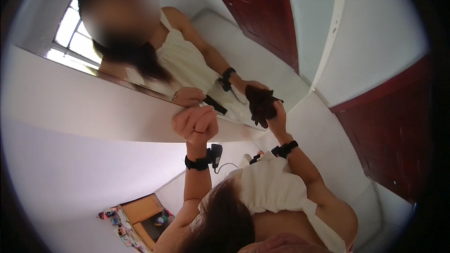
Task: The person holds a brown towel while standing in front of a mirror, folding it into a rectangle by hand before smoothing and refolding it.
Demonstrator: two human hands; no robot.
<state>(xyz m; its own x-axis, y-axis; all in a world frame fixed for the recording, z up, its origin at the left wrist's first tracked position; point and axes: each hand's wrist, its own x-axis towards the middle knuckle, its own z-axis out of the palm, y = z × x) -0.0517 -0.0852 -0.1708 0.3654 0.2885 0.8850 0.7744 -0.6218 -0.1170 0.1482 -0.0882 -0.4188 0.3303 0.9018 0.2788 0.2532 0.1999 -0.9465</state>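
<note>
A large mirror (232,47) fills the upper middle and reflects a person in a white top, with the face blurred. My right hand (278,117) grips a crumpled dark brown cloth (265,110) at the mirror's surface, where the cloth and its reflection run together. My left hand (195,123) is curled into a loose fist beside the mirror's lower edge, with a ring on one finger. Nothing can be made out inside it. Black straps circle both wrists, and a black device (216,155) with a cable sits at the left one.
A pale wall (98,109) runs below the mirror at the left. At the right is a dark red door (386,126). Wooden shelving (142,209) with assorted small items stands at the lower left. Long dark hair hangs over the front of the white top (270,186).
</note>
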